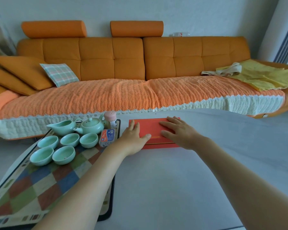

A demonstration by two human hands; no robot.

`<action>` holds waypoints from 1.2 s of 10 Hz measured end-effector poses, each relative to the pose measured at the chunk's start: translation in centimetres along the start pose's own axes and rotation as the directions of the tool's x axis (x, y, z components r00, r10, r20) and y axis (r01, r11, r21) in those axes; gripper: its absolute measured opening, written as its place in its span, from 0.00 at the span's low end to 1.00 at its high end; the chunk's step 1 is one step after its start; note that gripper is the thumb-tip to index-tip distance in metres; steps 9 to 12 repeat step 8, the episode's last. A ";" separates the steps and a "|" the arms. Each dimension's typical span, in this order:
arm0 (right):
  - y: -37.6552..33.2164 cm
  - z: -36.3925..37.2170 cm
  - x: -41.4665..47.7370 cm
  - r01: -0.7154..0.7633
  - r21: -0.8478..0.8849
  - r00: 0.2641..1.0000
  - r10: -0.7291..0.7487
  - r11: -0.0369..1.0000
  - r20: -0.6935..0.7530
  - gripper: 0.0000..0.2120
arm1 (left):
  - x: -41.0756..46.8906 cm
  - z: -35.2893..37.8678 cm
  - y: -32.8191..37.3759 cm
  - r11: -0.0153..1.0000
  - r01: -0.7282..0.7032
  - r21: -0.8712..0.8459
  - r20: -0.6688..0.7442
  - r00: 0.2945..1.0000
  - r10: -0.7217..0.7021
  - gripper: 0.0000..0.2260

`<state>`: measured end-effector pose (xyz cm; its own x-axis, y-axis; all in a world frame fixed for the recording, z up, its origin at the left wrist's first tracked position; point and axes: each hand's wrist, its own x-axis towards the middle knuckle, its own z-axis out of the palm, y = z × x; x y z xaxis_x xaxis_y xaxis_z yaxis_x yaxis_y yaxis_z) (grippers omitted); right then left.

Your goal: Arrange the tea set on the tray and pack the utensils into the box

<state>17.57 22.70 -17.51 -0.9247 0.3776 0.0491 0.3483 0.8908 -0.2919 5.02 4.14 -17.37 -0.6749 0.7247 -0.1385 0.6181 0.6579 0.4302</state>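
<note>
A flat red box [152,130] with its lid closed lies on the pale table [173,180]. My left hand [135,140] rests flat on its left part, fingers straight, thumb on the lid. My right hand [178,131] lies flat on its right part. On the checkered tray mat [40,188] to the left stand a pale green teapot [91,127], a green pitcher [63,127] and several green cups [63,155]. No utensils show outside the box.
A small blue and white packet [107,136] and a pink-lidded jar [110,121] stand at the mat's far right corner. An orange sofa [123,63] with a knitted cover runs behind the table. A plaid cushion [60,74] and yellow cloth [264,75] lie on it.
</note>
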 end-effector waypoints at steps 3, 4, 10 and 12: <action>-0.5 1.5 0.4 -0.273 0.261 0.912 0.336 0.926 -0.236 0.27 | 0.7 0.9 -0.3 0.967 -0.055 0.247 -0.140 0.986 0.092 0.38; -0.3 1.3 0.9 -0.228 0.303 0.938 0.292 0.925 -0.187 0.28 | 1.3 0.3 -1.1 0.936 -0.055 0.347 -0.162 0.980 0.118 0.37; 0.1 0.3 2.2 -0.155 0.315 0.966 0.211 0.936 -0.151 0.29 | 2.2 -0.8 -1.6 0.958 -0.090 0.272 -0.200 0.969 0.147 0.33; 0.1 0.3 2.2 -0.155 0.315 0.966 0.211 0.936 -0.151 0.29 | 2.2 -0.8 -1.6 0.958 -0.090 0.272 -0.200 0.969 0.147 0.33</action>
